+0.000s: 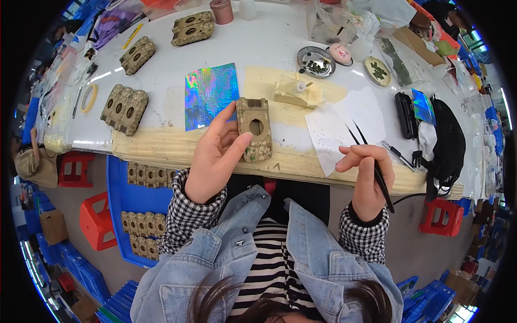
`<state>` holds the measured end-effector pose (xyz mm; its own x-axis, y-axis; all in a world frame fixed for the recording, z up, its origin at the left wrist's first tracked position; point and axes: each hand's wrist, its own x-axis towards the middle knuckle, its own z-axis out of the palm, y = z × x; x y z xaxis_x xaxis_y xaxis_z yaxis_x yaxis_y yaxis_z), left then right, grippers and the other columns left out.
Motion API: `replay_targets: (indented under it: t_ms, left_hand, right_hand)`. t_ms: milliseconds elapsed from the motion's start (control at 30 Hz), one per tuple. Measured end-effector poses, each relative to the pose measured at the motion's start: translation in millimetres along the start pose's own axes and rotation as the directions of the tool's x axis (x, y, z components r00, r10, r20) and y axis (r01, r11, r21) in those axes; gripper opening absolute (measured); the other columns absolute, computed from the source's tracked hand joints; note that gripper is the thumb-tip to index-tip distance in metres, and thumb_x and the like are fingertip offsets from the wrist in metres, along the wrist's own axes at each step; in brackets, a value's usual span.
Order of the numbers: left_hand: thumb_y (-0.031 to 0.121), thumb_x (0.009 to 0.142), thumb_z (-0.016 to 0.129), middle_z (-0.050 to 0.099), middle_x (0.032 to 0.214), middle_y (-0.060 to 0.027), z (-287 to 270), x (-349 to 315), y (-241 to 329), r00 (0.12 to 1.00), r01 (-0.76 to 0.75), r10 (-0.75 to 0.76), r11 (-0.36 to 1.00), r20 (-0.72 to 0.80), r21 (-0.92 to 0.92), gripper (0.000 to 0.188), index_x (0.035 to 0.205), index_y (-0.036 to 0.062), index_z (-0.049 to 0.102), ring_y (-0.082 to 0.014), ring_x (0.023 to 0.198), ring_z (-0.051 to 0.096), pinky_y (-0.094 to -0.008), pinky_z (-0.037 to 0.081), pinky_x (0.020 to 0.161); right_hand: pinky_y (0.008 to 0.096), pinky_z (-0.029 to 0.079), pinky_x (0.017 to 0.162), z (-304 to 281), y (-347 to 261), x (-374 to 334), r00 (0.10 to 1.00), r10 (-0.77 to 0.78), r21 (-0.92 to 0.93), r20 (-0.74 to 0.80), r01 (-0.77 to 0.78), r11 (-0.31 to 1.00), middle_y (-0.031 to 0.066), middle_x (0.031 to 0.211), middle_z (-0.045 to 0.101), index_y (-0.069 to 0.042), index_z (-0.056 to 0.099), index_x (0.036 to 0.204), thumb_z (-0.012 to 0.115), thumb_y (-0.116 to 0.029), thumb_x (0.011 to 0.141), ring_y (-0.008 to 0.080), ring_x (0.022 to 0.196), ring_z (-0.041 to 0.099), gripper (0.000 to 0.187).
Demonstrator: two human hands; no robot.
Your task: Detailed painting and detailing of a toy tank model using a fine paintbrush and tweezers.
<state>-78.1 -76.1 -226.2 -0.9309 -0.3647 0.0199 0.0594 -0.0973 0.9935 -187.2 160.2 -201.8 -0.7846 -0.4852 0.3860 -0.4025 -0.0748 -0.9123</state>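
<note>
My left hand (211,157) holds a camouflage-painted toy tank hull (252,110) at the table's near edge, thumb on its top and fingers along its left side. The hull has a round dark opening and lies long side toward me. In my right hand (367,171) is a pair of black tweezers (382,184), their two tips apart and pointing up and left over a white paper sheet (350,116). Tiny dark specks are scattered on that sheet. Nothing visible sits between the tweezer tips. Beyond my left hand lies a shiny holographic sheet (210,94).
More camouflaged hulls (125,110) stand at the left and back; several fill a blue tray (161,200) below the table. A small block with a white cup (296,97), a round metal dish (302,56) of green bits and a black pen (397,155) lie around the paper.
</note>
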Motion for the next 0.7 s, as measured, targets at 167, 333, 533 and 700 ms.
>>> replay_targets:
  t_ms: [167,333,533,700]
  left_hand:
    - [0.006,0.091,0.058,0.061,0.112,-0.0183,-4,0,4,0.992,-0.045,0.077,0.954,-0.097,0.296,0.05,0.136,-0.005,0.039,-0.0165,0.096,0.061,-0.0283,0.049,0.082]
    - [0.006,0.09,0.06,0.065,0.103,-0.0143,-9,0,3,0.989,-0.028,0.088,0.905,-0.122,0.424,0.042,0.128,-0.004,0.049,-0.0153,0.088,0.063,-0.0269,0.05,0.078]
    - [0.009,0.094,0.056,0.063,0.102,-0.0086,-14,-5,3,0.988,0.043,0.006,0.949,-0.154,0.312,0.036,0.128,-0.0032,0.05,-0.0109,0.091,0.059,-0.0245,0.047,0.081]
    - [0.012,0.096,0.052,0.063,0.099,-0.0072,0,-14,26,0.963,0.009,0.109,0.902,-0.247,0.432,0.027,0.119,-0.0029,0.056,-0.009,0.085,0.057,-0.0218,0.046,0.071]
  right_hand:
    - [0.0246,0.049,0.07,-5,-8,-10,0.994,0.013,-0.119,0.109,0.0,0.993,0.0102,0.077,0.068,0.002,0.057,0.106,0.049,-0.01,0.097,0.0153,0.071,0.066,0.016]
    - [0.0278,0.051,0.074,0,-6,-13,0.983,-0.089,-0.296,0.162,0.135,0.946,0.0116,0.083,0.07,0.0,0.055,0.109,0.053,0.004,0.09,0.0213,0.079,0.068,0.02]
    - [0.0358,0.048,0.073,-10,4,-16,0.948,-0.147,-0.303,0.282,0.233,0.924,0.0194,0.111,0.061,0.005,0.047,0.127,0.046,0.02,0.067,0.0296,0.082,0.06,0.061]
    - [0.0366,0.048,0.074,-18,-1,-21,0.923,-0.215,-0.382,0.321,0.334,0.862,0.0208,0.112,0.059,0.009,0.039,0.133,0.05,0.017,0.064,0.0323,0.08,0.057,0.071]
